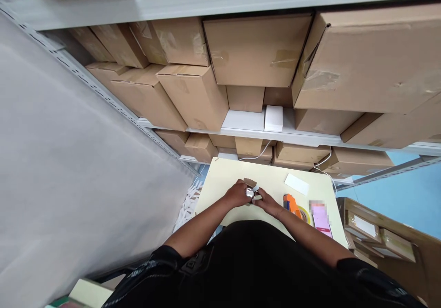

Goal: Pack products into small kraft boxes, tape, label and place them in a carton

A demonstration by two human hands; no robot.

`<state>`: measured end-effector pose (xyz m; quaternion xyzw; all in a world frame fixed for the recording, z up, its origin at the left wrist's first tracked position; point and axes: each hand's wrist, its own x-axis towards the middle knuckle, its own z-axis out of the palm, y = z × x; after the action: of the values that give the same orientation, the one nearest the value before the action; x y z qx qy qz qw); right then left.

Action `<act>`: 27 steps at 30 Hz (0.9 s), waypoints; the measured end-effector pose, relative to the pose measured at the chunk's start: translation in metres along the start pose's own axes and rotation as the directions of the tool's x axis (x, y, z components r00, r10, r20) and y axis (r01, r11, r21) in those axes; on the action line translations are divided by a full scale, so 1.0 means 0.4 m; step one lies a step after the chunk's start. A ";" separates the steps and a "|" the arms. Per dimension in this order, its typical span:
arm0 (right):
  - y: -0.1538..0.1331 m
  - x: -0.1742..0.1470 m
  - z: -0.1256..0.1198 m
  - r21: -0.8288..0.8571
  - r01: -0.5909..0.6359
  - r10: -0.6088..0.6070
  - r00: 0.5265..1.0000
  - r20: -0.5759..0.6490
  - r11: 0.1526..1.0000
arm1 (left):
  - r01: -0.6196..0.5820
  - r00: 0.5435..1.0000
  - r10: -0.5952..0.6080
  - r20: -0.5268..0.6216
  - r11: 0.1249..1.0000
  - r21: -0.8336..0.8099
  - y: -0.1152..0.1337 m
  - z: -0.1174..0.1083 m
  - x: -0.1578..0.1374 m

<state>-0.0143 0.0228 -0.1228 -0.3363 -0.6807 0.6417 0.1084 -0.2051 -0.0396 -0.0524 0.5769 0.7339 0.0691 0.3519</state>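
Over the cream table (227, 172), both hands meet at a small shiny silver object with a rounded face (249, 192). My left hand (237, 194) is closed around its left side. From the right, my right hand (268, 203) reaches in with bent fingers at small white pieces (255, 189) beside the silver object. What exactly those pieces belong to is too small to make out. A brown cardboard piece (250, 182) shows just behind the hands, partly covered by them.
Right of my hands lie an orange tape dispenser (291, 203), a tape roll (304, 214), a phone (321, 218) and a white card (296, 184). Shelves (241, 120) with cardboard boxes (258, 50) rise behind. A large open carton (409, 234) stands right; a grey wall (86, 151) left.
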 end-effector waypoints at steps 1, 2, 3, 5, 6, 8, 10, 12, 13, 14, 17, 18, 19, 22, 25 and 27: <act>0.002 -0.002 0.004 -0.062 0.016 -0.015 1.000 0.007 0.998 | 0.003 1.000 -0.002 -0.007 1.000 0.016 0.001 -0.002 -0.001; 0.005 -0.002 0.009 -0.126 0.023 -0.023 1.000 0.003 0.992 | 0.006 1.000 -0.006 -0.011 0.999 0.041 0.004 -0.004 -0.001; 0.008 -0.002 0.016 -0.185 0.023 -0.026 1.000 -0.016 0.982 | 0.010 1.000 -0.009 -0.014 0.998 0.070 0.009 -0.004 0.000; 0.019 0.000 0.032 -0.271 -0.001 -0.023 0.996 -0.085 0.963 | 0.016 1.000 -0.013 -0.022 0.992 0.126 0.023 0.000 0.002; 0.025 0.003 0.040 -0.299 -0.015 -0.023 0.992 -0.124 0.954 | 0.016 0.999 -0.011 -0.033 0.989 0.148 0.030 0.002 0.004; 0.036 0.009 0.051 -0.348 -0.027 -0.037 0.984 -0.177 0.937 | -0.001 0.998 0.013 -0.069 0.984 0.176 0.040 0.006 0.007; 0.044 0.016 0.054 -0.392 -0.020 -0.059 0.980 -0.189 0.920 | -0.048 0.989 0.071 -0.128 0.983 0.177 0.046 0.003 0.002; 0.046 0.023 0.052 -0.407 -0.006 -0.078 0.979 -0.189 0.913 | -0.116 0.964 0.151 -0.219 0.980 0.164 0.047 -0.016 -0.015; 0.044 0.025 0.050 -0.402 0.005 -0.088 0.978 -0.189 0.915 | -0.151 0.945 0.188 -0.267 0.977 0.151 0.047 -0.033 -0.029; 0.041 0.027 0.048 -0.393 0.018 -0.101 0.976 -0.191 0.919 | -0.186 0.926 0.217 -0.308 0.974 0.128 0.047 -0.055 -0.044; 0.025 0.030 0.046 -0.355 0.045 -0.119 0.974 -0.191 0.934 | -0.282 0.900 0.252 -0.357 0.959 -0.035 0.045 -0.141 -0.095; 0.018 0.030 0.047 -0.340 0.046 -0.116 0.975 -0.189 0.939 | -0.312 0.893 0.258 -0.369 0.945 -0.095 0.043 -0.172 -0.109; 0.011 0.031 0.049 -0.322 0.050 -0.115 0.976 -0.186 0.945 | -0.348 0.877 0.271 -0.396 0.927 -0.138 0.040 -0.201 -0.121; -0.005 0.033 0.054 -0.266 0.075 -0.123 0.978 -0.168 0.961 | -0.430 0.827 0.247 -0.505 0.857 -0.285 0.022 -0.267 -0.138; -0.013 0.023 0.043 -0.235 0.031 -0.070 0.985 -0.159 0.972 | -0.505 0.776 0.153 -0.612 0.733 -0.456 -0.012 -0.300 -0.132; -0.016 0.000 0.017 -0.221 -0.027 -0.008 0.987 -0.158 0.975 | -0.555 0.747 0.103 -0.656 0.640 -0.531 -0.039 -0.309 -0.126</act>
<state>-0.0201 0.0177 -0.1178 -0.3994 -0.7358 0.5334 0.1206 -0.2868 -0.0522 0.0535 0.4807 0.5952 0.5767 0.2864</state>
